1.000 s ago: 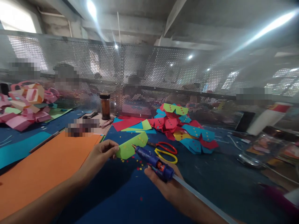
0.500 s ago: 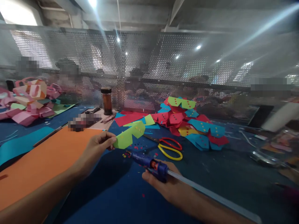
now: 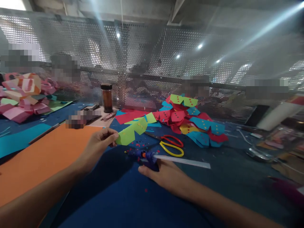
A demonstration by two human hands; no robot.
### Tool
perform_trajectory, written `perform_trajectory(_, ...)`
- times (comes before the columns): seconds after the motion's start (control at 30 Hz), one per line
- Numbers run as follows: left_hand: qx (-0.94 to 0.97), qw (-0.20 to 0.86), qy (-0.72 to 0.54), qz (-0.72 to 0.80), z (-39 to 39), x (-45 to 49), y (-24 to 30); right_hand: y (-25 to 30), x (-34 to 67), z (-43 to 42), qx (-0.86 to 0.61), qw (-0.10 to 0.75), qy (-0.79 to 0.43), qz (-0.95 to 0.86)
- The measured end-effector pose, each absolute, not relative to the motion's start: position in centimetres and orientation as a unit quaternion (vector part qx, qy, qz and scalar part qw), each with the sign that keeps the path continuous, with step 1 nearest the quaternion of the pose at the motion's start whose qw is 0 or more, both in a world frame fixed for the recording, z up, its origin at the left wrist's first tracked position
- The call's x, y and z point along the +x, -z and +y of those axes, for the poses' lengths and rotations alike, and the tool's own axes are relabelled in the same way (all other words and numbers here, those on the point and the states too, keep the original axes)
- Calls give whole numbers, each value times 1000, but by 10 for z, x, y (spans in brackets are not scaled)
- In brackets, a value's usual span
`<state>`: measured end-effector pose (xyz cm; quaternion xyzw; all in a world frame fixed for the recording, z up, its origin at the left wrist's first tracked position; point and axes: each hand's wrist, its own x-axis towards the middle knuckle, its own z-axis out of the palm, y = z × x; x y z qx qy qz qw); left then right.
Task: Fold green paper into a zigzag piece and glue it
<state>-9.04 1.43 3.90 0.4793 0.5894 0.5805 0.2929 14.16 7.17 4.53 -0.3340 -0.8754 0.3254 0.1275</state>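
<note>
Green paper (image 3: 127,135) pinched in left hand (image 3: 101,144), jutting rightward.

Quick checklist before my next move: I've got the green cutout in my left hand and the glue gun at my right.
1. Left hand holding the notched light-green paper cutout: ok, pinched at its near-left end.
2. Right hand firmly gripping the glue gun: cannot tell; it is at the handle.
3. Nozzle clear of the cutout: ok, it shows below it, apart.
4. Glue stick loaded: ok, it sticks out of the back.
5. Scissors out of both hands: ok, lying beyond the glue gun.
6. Tabletop free of loose bits: not ok, paper scraps are scattered near the nozzle.
</note>
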Motion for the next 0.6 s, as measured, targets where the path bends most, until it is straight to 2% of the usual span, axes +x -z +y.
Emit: perform_trajectory(0.6,484,305,-577,583,13,-89,-38,-44,139,71,-344,97,-283,-890)
